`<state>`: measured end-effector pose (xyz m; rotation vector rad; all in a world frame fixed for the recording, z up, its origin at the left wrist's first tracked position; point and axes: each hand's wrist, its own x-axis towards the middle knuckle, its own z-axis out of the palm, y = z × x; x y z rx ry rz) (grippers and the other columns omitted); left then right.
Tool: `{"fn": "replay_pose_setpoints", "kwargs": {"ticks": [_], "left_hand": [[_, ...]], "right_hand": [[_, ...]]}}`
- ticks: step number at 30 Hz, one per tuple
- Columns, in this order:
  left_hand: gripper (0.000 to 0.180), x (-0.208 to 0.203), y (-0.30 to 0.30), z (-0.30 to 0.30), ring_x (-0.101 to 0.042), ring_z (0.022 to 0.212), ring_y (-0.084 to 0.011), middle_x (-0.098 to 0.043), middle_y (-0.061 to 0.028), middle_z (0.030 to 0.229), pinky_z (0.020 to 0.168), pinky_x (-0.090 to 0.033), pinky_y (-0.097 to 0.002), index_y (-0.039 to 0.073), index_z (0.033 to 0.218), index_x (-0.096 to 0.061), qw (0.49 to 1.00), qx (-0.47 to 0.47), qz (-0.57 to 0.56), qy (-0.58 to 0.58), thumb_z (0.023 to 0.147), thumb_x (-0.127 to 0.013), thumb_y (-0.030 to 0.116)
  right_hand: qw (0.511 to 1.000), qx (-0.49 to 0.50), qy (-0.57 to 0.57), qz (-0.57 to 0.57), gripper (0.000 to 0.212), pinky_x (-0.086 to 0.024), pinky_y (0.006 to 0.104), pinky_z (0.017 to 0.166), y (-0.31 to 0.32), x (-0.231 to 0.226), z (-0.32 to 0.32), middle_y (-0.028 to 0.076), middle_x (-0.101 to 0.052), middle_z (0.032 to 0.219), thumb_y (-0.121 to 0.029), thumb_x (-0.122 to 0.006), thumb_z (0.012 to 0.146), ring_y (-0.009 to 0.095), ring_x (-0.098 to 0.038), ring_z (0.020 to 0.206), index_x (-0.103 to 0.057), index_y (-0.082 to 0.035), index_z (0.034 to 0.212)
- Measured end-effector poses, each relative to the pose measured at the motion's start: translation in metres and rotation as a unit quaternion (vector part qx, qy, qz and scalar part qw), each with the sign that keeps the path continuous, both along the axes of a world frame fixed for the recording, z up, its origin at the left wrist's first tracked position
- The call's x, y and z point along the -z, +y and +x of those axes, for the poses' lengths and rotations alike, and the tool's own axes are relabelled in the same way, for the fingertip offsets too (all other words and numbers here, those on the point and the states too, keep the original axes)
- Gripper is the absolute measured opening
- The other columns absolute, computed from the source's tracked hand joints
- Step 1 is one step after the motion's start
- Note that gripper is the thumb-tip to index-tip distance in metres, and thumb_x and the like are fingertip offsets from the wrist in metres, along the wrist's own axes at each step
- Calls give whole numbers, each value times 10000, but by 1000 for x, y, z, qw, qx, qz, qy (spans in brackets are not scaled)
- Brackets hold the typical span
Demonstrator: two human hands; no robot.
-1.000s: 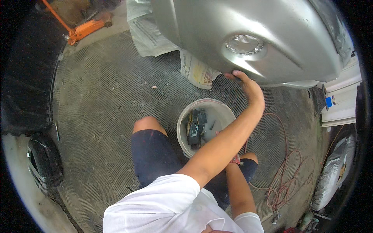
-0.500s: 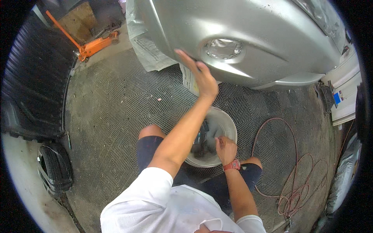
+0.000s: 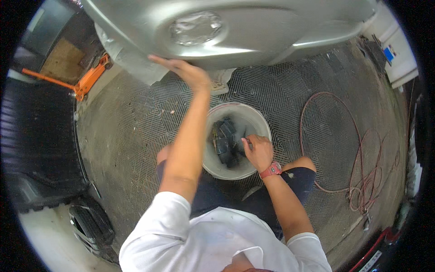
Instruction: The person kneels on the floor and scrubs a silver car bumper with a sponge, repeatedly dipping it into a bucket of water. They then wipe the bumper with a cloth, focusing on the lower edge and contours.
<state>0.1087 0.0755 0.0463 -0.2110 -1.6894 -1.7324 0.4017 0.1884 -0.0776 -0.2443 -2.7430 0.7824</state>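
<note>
My left hand (image 3: 188, 75) reaches out to the lower edge of a silver car bumper (image 3: 263, 38). Its fingers are stretched out along that edge, and the palm side is hidden. Over the right rim of a pale round bucket (image 3: 236, 176), between my knees, hangs my right hand (image 3: 259, 152), with a red watch on its wrist. The fingers there are bent together at something dark and thin that I cannot make out. Several dark pieces (image 3: 225, 140) lie in cloudy water inside the bucket.
Crumpled foil (image 3: 195, 28) covers the bumper's oval recess, and masking sheet (image 3: 136, 63) hangs below it. An orange floor jack (image 3: 90, 79) stands at the far left, near a tyre (image 3: 93, 222). A reddish hose (image 3: 358, 136) lies coiled on the ridged mat at right.
The whole view has shifted. My left hand has moved lower along the bumper, beneath the foil-covered recess. My right hand stays at the bucket's right side, and more of the bucket's contents show.
</note>
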Motion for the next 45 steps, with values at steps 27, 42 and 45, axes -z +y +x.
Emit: {"fn": "replay_pose_setpoints", "kwargs": {"ticks": [27, 42, 45], "left_hand": [[740, 15, -33, 34, -251, 1718, -236, -305, -53, 1857, 1401, -122, -548, 124, 1774, -348, 566, 67, -809, 147, 1110, -582, 352], [633, 151, -131, 179, -181, 1706, -494, -272, -174, 1853, 1367, -113, -656, 178, 1650, -588, 758, 180, -615, -118, 1107, -602, 503], [569, 141, -109, 169, -228, 1691, -497, -285, -166, 1851, 1351, -176, -668, 158, 1498, -730, 774, 219, -584, -110, 1057, -688, 516]], "right_hand": [[982, 24, 38, -184, 372, -576, 511, 979, 2, -15, 0, 192, -777, 1152, -369, -765, 1020, 402, -740, 1085, -765, -52, 1214], [803, 175, 510, -252, 740, -158, 610, 1383, 64, -216, -170, 269, -256, 1823, -395, -530, 1180, 486, -222, 1690, -259, -10, 1750], [804, 201, 558, 47, 773, -137, 664, 1369, 89, -227, -228, 295, -283, 1803, -350, -590, 1129, 495, -256, 1678, -272, -18, 1751]]}}
